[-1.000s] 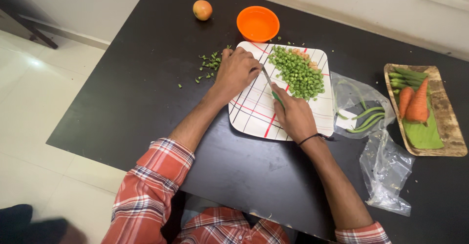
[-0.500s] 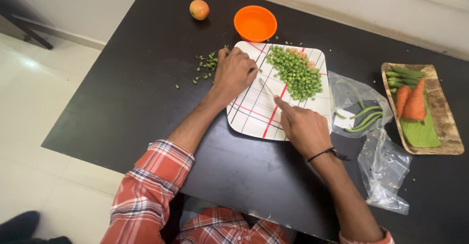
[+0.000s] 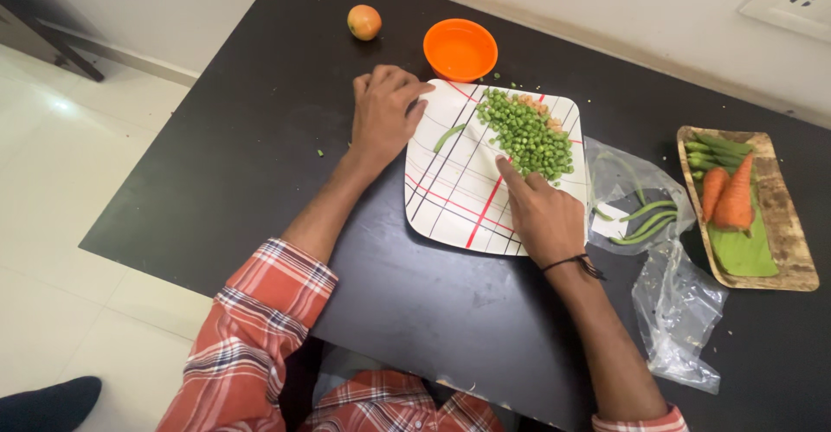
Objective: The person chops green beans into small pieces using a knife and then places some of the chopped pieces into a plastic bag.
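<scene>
Two hands, one plate, one orange bowl, one tomato

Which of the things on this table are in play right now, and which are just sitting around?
In play:
- left hand, flat on the table beside the plate
- right hand, holding a knife
- square striped plate
- pile of chopped green beans
- one uncut bean piece

Lying about:
- orange bowl
- tomato
- tray with carrots
- plastic bags
</scene>
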